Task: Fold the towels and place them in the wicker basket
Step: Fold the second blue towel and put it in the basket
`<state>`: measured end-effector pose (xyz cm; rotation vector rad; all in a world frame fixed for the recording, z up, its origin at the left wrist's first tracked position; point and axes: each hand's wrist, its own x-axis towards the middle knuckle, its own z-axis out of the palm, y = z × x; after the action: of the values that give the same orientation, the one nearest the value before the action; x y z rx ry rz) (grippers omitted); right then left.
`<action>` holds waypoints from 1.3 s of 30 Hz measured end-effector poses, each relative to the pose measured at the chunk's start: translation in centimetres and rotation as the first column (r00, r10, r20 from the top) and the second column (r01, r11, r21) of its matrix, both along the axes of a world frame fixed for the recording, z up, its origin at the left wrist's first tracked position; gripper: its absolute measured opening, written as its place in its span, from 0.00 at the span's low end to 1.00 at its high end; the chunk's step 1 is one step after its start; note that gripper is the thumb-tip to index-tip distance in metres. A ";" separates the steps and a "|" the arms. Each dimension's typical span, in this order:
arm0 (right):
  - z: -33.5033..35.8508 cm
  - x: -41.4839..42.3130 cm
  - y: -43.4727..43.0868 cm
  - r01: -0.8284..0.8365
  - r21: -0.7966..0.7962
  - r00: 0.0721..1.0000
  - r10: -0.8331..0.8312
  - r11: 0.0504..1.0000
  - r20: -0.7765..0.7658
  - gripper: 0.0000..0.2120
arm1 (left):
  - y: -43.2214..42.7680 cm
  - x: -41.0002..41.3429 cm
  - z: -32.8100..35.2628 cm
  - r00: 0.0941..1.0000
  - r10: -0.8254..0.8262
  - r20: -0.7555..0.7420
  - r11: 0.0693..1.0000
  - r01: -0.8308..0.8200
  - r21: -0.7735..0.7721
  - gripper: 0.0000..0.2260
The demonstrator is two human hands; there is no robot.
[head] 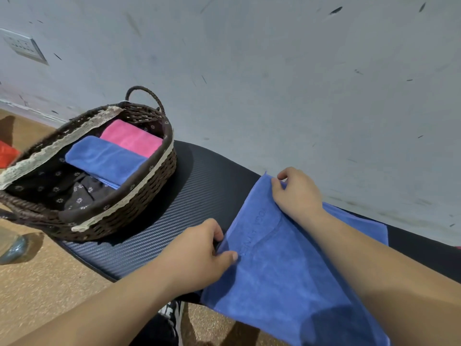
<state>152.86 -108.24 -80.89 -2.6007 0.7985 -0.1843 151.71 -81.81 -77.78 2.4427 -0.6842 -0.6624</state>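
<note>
— One room: what surrounds the work?
— Scuffed grey wall (274,71), tan speckled floor (50,283), a ribbed dark mat (199,196) along the wall.
— The towel (287,270)?
— Blue, spread on the mat, right of the wicker basket (139,206). Left hand (199,255) and right hand (296,193) each pinch its left edge.

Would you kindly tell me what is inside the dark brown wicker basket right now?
A folded blue towel and a folded pink towel lie side by side on the dark floral fabric liner. Anything beneath the towels is covered.
</note>
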 end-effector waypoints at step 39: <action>3.6 -18.9 -5.6 0.066 -0.177 0.905 -0.133 0.982 -0.404 0.13 | -5.4 3.7 0.8 0.852 -0.063 0.519 0.974 -0.062 0.220 0.22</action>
<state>134.00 -113.86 -77.29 -2.7925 1.1035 0.3031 155.41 -87.24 -76.95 2.8709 -0.8502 -0.0527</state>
